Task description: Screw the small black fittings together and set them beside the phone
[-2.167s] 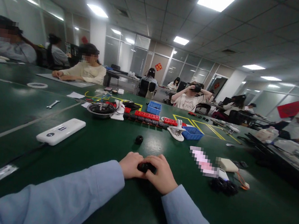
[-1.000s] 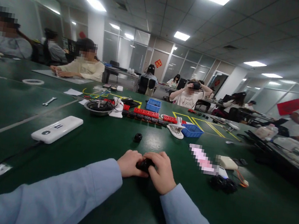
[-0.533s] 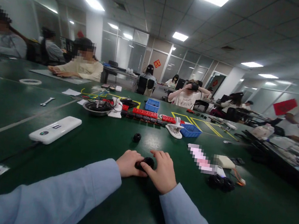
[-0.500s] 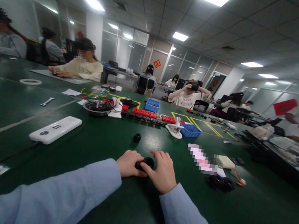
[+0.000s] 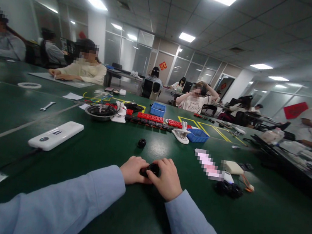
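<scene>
Just above the green table [image 5: 140, 224], both hands are closed around a small round black part [image 5: 154, 169] with a dark hollow-looking top; its exact kind I cannot make out. My left hand [image 5: 132, 170] grips it from the left side. From the right, my right hand [image 5: 168, 179] curls over it, thumb in front and fingers on the far side. The fingers cover much of the part. A little beyond the hands, a small black knob-like piece [image 5: 142, 143] rests on the table.
Left lies a white power bank [image 5: 56, 135] with a cable, and a wrench [image 5: 47, 106]. A phone [image 5: 208, 164] and black round pieces [image 5: 229, 189] lie right. Farther off are red power strips [image 5: 150, 117], a blue bin [image 5: 198, 136] and a white clip [image 5: 181, 134]. People sit around.
My right hand's fingers have curled in closer around the black part, where they were more raised before. The whole view has shifted slightly.
</scene>
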`<state>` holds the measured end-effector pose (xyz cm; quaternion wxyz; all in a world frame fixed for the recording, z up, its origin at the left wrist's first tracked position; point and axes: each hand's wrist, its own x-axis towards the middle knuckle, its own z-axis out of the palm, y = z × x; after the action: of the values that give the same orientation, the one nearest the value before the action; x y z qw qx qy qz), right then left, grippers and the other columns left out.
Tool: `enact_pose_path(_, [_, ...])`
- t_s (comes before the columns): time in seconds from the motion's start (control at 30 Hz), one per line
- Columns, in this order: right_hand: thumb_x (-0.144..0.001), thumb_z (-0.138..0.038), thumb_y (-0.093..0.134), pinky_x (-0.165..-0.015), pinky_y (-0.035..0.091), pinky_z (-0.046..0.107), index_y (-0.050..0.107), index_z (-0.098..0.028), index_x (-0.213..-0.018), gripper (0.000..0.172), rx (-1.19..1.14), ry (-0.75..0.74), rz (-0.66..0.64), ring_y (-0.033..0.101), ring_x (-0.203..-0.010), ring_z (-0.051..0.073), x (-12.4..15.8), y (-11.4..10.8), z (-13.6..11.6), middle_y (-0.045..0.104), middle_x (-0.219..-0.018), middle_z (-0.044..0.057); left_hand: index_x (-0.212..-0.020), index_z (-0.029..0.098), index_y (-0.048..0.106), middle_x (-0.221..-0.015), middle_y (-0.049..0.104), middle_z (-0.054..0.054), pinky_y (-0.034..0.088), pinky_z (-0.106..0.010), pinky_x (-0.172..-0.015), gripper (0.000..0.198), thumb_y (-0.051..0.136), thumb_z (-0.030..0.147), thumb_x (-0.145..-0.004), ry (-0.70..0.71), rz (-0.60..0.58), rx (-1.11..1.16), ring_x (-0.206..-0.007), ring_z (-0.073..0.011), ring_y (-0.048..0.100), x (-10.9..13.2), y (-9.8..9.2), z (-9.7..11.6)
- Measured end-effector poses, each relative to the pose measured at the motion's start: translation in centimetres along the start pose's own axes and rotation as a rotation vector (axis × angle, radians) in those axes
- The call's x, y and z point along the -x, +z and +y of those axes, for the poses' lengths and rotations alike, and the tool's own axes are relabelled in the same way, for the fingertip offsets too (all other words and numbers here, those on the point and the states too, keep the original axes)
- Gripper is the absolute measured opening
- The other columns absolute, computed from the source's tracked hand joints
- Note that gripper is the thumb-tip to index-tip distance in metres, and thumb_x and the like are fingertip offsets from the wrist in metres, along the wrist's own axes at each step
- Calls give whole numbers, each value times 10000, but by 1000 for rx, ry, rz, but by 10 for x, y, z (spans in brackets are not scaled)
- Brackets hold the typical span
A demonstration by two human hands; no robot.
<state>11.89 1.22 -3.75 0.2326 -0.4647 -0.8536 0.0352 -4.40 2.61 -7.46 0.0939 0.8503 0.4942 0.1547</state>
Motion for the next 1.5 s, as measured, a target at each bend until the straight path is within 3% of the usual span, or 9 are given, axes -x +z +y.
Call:
enact_pose_path(0.63, [-675,-111,565,-823,358,350,657,-211,-961,317,-80,-88,-84,435,-904,207,1,-5,-4,528,-988,58,-695,171,554,-738,605,-10,380,-301,-697,358,618,523,-692,-37,-4,8,-757,-199,549,1,-2,2])
enact_pose_path(0.93, [-654,-55,507,-791,340,344,663,-232,-967,393,-105,-153,-134,434,-881,200,1,-9,-5,591,-1001,29,-704,174,570,-738,608,-7,390,-299,-684,352,627,521,-680,-51,-5,3,-750,-202,556,0,-3,2])
enact_pose_path(1.3, [-600,-21,454,-752,336,321,672,-215,-864,393,-173,-187,-119,455,-834,183,1,-8,-5,644,-988,-3,-710,180,585,-742,608,-14,382,-312,-684,364,606,543,-688,-36,-8,-8,-764,-220,558,0,-2,2])
enact_pose_path(1.5, [-623,-45,446,-761,349,327,648,-222,-957,429,-207,-193,-71,475,-841,189,2,-5,-1,642,-1030,-4,-700,171,578,-724,608,-18,377,-300,-666,410,605,579,-681,-49,9,1,-735,-209,556,1,-4,3])
